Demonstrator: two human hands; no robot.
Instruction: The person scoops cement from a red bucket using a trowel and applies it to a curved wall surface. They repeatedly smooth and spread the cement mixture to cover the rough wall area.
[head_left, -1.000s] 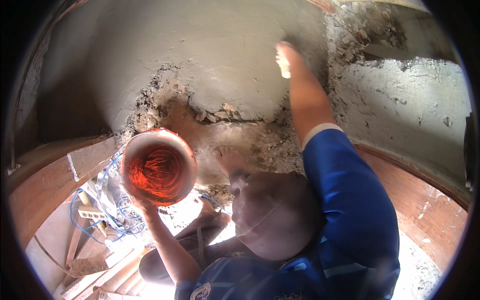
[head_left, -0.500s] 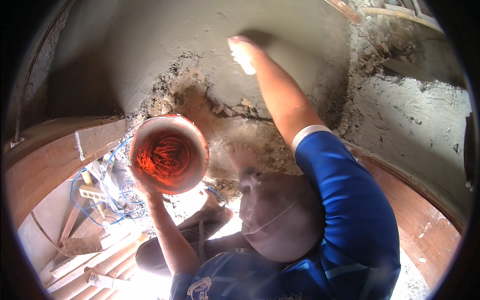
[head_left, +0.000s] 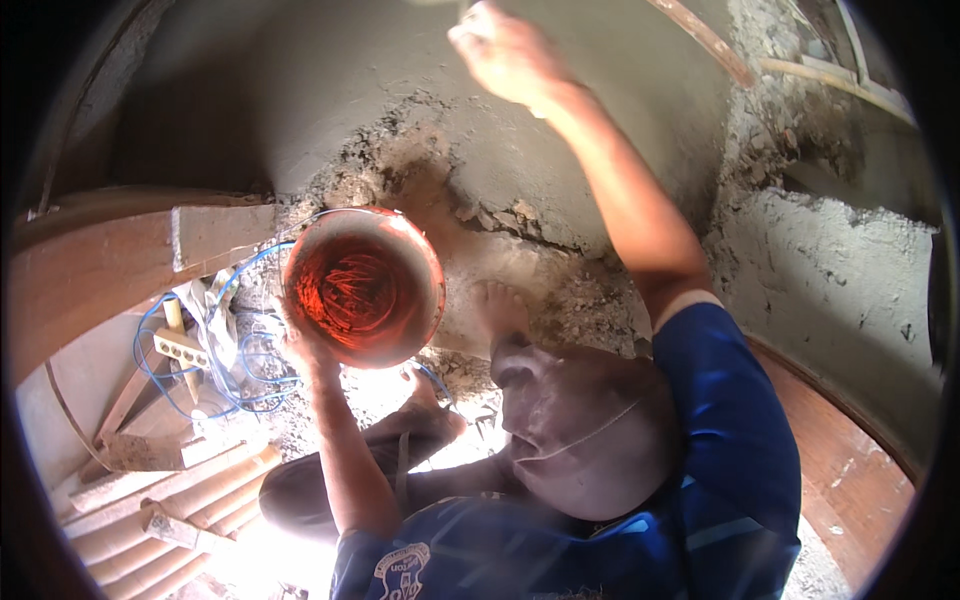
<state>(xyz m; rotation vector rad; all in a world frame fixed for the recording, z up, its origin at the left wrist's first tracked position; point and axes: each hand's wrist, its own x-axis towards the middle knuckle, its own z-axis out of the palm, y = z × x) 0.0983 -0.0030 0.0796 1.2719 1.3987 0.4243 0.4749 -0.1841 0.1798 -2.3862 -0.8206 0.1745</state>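
My right hand (head_left: 505, 50) is up against the grey wall (head_left: 300, 100), closed round something I can't make out — the orange bowl (head_left: 363, 287) sits cupped in my left hand (head_left: 300, 345), lower down and to the left.

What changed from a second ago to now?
The right hand swept left along the plastered wall, from the upper right toward the top middle. The left hand kept its hold on the orange bowl, which shifted slightly right. The blue cable and planks below stayed put.
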